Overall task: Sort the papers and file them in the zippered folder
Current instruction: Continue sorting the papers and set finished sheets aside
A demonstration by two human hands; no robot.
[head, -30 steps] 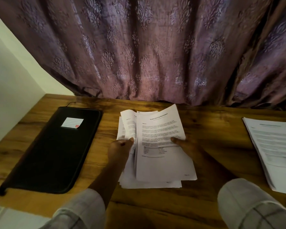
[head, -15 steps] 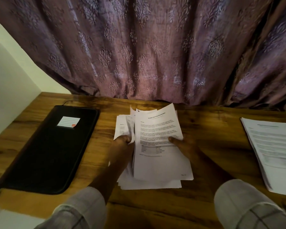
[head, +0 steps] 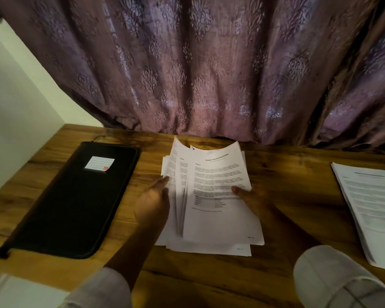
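we're mid-sort: our right hand (head: 252, 200) pinches the top sheets of the white printed paper stack (head: 211, 196), our left hand (head: 152, 202) fingers spread on lower pages; one white pile (head: 373, 207) sits sorted (apparently), the black zippered fabric folder (head: 73, 198) lies shut, nothing filed.

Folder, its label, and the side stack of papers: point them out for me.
Folder (head: 71, 205), head view, middle of the black cover.
Label (head: 99, 163), head view, centre of the white sticker.
Side stack of papers (head: 373, 205), head view, top sheet's printed area.
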